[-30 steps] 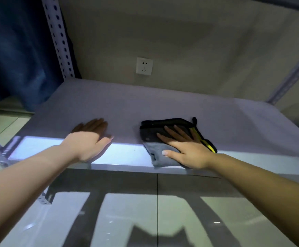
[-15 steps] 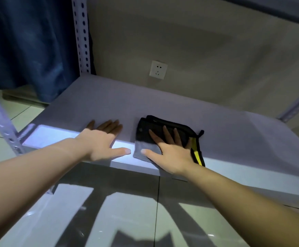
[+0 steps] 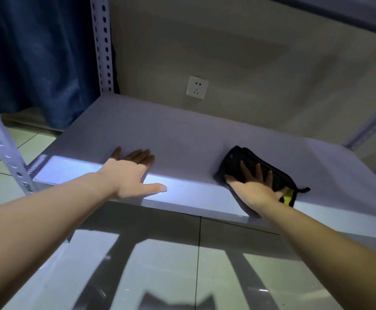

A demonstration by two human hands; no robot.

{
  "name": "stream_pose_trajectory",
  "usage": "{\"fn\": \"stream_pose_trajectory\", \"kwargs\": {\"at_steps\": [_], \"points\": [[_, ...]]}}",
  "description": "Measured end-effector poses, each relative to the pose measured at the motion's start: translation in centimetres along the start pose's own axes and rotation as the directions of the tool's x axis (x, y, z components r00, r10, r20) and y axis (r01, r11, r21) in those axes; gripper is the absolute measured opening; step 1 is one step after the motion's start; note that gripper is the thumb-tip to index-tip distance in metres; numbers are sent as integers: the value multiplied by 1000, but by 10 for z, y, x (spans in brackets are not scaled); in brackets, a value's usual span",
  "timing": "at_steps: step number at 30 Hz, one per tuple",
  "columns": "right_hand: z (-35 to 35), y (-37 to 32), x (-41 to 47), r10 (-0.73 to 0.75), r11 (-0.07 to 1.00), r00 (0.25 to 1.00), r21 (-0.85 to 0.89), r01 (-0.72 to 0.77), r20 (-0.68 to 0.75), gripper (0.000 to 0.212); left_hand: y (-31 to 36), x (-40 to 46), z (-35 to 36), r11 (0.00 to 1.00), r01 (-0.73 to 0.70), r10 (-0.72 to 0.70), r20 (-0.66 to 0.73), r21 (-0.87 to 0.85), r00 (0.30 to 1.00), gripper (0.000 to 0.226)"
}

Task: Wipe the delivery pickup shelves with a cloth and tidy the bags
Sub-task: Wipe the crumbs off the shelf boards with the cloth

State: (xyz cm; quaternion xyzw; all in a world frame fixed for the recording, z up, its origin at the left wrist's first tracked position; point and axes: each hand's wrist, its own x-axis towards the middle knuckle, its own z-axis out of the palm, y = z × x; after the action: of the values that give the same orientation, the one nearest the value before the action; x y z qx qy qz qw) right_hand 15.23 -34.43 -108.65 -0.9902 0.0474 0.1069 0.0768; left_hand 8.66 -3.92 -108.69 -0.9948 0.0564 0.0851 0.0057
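A low white shelf [image 3: 182, 135] runs across the view. A dark folded cloth [image 3: 236, 159] with a yellow tag lies near the shelf's front edge on the right. My right hand [image 3: 254, 184] presses flat on the cloth with fingers spread. My left hand [image 3: 131, 173] rests flat on the bare shelf at the front left, thumb stretched along the lit edge. No bags are in view.
A perforated metal upright [image 3: 103, 43] stands at the back left corner, another [image 3: 1, 144] at the front left. A wall socket [image 3: 197, 87] sits on the beige wall behind. A blue curtain [image 3: 30, 54] hangs at the left. Glossy tiled floor [image 3: 160, 265] lies below the shelf.
My right hand has slid the cloth to the right along the shelf, away from my left hand. My left hand stays flat on the front left of the shelf.
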Motion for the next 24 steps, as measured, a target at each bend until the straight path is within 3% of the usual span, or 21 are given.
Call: {"fn": "stream_pose_trajectory", "kwargs": {"at_steps": [6, 11, 15, 19, 24], "points": [[15, -56, -20, -224, 974, 975, -31, 224, 7, 74, 1, -5, -2, 1000, 4, -4, 12, 23, 1000, 112], [-2, -15, -9, -449, 890, 891, -61, 453, 69, 66, -1, -14, 2, 999, -26, 27, -22, 38, 999, 107], [-5, 4, -19, -439, 891, 891, -76, 448, 114, 67, -2, -10, -1, 997, -52, 52, -3, 59, 999, 110], [2, -26, -48, -436, 882, 877, -96, 461, 202, 72, -4, -10, 2, 998, -51, 51, 9, 45, 999, 113], [24, -98, -50, -583, 800, 804, -92, 593, 115, 54, -6, -15, -8, 998, 10, -10, 0, 61, 1000, 110]]}}
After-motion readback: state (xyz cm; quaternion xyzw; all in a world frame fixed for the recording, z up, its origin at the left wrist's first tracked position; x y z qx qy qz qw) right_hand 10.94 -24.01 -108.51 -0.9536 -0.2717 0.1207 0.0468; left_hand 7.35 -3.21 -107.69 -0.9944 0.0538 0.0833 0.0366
